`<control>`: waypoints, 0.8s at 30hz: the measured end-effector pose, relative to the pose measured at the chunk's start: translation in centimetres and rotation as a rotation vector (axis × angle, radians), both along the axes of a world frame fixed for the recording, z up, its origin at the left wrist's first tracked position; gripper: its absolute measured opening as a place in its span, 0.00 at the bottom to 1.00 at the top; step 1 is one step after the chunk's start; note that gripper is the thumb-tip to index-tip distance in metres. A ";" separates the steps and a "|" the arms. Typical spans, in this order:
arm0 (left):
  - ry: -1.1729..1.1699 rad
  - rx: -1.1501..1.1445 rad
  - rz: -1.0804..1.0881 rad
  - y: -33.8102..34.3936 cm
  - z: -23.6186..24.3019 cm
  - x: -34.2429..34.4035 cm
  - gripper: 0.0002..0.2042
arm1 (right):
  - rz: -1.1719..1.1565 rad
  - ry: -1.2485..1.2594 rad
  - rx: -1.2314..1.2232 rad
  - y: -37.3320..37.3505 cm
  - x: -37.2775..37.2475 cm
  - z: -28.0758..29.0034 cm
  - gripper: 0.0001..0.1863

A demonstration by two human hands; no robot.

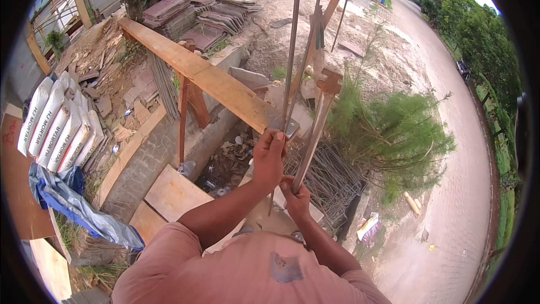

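A long wooden plank (197, 76) on posts reaches toward me, with a metal plate (289, 126) at its near end. My left hand (270, 157) is closed at that end around a thin steel rod (292, 39). The rod runs far up past the plate, and its short lower end shows below my fist. Lower and to the right, my right hand (296, 198) is wrapped round the handle end of a steel rebar bender (315, 132). Its rusty notched head (329, 81) points away from me, right of the rod and apart from it.
Bent steel rebar pieces (329, 183) lie in a heap below my right hand. A feathery green bush (394, 135) stands to the right, beside a paved road (439, 191). White sacks (62, 118) and a blue tarp (84, 205) are at left. Stacked tiles (185, 19) lie beyond the plank.
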State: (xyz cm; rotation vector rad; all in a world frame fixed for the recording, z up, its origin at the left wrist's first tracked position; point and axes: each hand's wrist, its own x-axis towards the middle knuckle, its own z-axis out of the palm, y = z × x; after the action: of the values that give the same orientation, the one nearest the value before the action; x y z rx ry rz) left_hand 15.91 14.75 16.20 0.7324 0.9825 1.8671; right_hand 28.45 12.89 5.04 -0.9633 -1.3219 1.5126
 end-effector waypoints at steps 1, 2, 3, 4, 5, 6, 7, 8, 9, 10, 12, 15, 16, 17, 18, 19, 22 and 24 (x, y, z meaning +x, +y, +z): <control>-0.022 0.033 0.014 1.7 1.0 2.5 0.09 | -0.002 0.062 -0.035 0.4 0.9 0.0 0.11; -0.039 0.065 0.037 3.0 2.1 4.4 0.09 | -0.053 0.001 0.028 1.1 1.9 -0.8 0.13; -0.019 0.071 -0.015 4.0 3.0 6.4 0.08 | -0.131 -0.014 0.072 1.9 3.7 -1.2 0.10; 0.013 0.068 -0.053 4.7 3.3 8.1 0.07 | -0.197 -0.017 0.107 2.8 4.9 -1.2 0.08; 0.043 0.072 -0.092 5.3 4.1 9.2 0.07 | -0.264 -0.022 0.149 3.6 6.2 -0.9 0.07; 0.264 0.200 -0.018 6.1 4.9 9.7 0.08 | -0.345 -0.110 0.251 5.2 8.3 -1.4 0.07; 0.494 0.309 0.076 6.3 5.3 9.3 0.10 | -0.348 -0.115 0.268 6.2 9.9 -0.7 0.08; 0.711 0.413 0.149 6.4 5.5 9.5 0.12 | -0.374 -0.133 0.278 6.4 12.4 0.3 0.08; 0.781 0.473 0.282 6.6 6.6 8.0 0.16 | -0.397 -0.151 0.288 6.8 14.8 1.2 0.09; 0.837 0.537 0.402 7.4 8.6 5.6 0.19 | -0.396 -0.151 0.283 7.2 17.3 1.6 0.09; 1.021 0.595 0.711 9.2 14.1 1.9 0.23 | -0.388 -0.139 0.243 7.2 21.7 1.3 0.09; 1.235 0.698 0.906 12.6 21.9 -4.0 0.27 | -0.277 -0.191 0.230 6.9 25.2 0.4 0.09; 1.249 0.741 0.871 12.5 24.0 -4.5 0.27 | -0.265 -0.269 0.251 6.9 25.7 -0.2 0.09; 1.258 0.670 0.725 12.0 25.4 -4.0 0.26 | -0.245 -0.256 0.236 6.6 26.0 -0.2 0.08; 1.262 0.597 0.580 11.5 26.6 -3.5 0.26 | -0.224 -0.244 0.221 6.3 26.2 0.2 0.08; 1.257 0.552 0.507 11.4 27.2 -3.5 0.24 | -0.198 -0.230 0.212 6.2 26.1 0.4 0.08; 1.377 0.358 0.381 11.1 29.4 -6.1 0.24 | -0.182 -0.217 0.202 6.7 25.3 -0.2 0.09; 1.361 0.381 0.459 9.9 29.7 -7.4 0.24 | -0.140 -0.335 0.289 9.0 24.2 -1.1 0.08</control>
State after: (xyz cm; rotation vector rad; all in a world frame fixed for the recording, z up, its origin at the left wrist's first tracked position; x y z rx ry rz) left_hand 8.47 24.69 45.89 2.3202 1.6957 1.8220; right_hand 52.66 21.92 3.90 -1.1247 -1.6205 1.0480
